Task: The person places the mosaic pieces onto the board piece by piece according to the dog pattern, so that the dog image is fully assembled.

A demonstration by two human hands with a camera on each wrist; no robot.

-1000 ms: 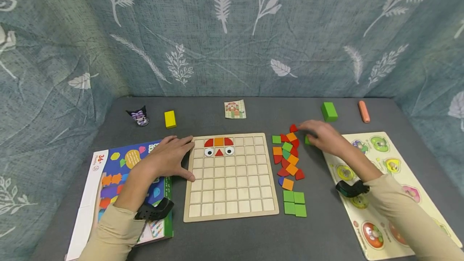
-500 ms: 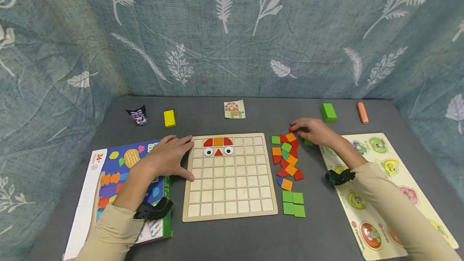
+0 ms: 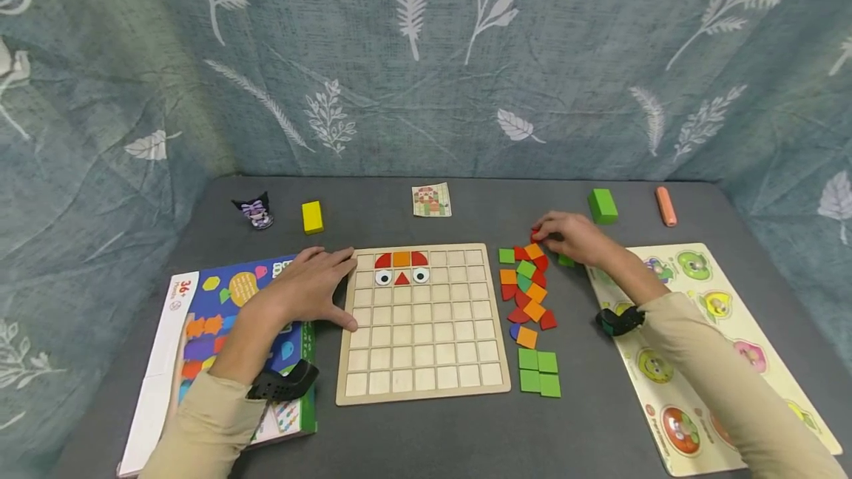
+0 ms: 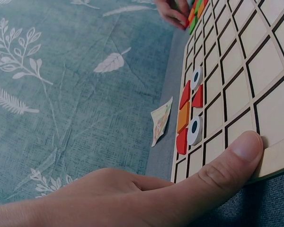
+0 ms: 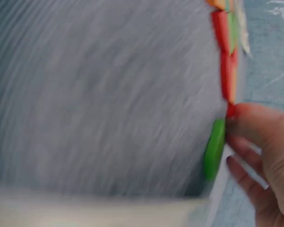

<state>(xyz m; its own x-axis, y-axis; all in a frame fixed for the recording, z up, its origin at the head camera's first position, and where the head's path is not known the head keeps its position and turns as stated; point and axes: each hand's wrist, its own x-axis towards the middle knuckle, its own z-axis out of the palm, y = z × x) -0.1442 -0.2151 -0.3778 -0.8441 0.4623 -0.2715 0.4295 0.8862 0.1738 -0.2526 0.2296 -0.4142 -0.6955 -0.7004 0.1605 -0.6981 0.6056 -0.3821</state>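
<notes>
Grey desk [image 3: 426, 442]; left hand [image 3: 305, 291], fingers spread, rests on grid board [image 3: 424, 314] (keep it steady); right hand [image 3: 574, 235], blurred, fingers seemingly pinching red tile [image 5: 230, 110], best held by edges.

partly filled board [image 3: 426, 335], red piece [image 3: 535, 234]

Reaches in from the right edge with the right hand [image 5: 270, 158], pinching a small red piece [image 5: 230, 110] at the fingertips [image 5: 233, 126]. Shows a bright green piece [image 5: 214, 149] just beside those fingertips, on the grey tabletop [image 5: 99, 104]. Includes, farther up, a line of red pieces [image 5: 226, 75] with a light green piece [image 5: 233, 33] along one side and an orange piece [image 5: 217, 4] at the top. Takes in patterned teal cloth [image 5: 270, 42] on the right and a blurred pale band [image 5: 85, 213] across the bottom
</notes>
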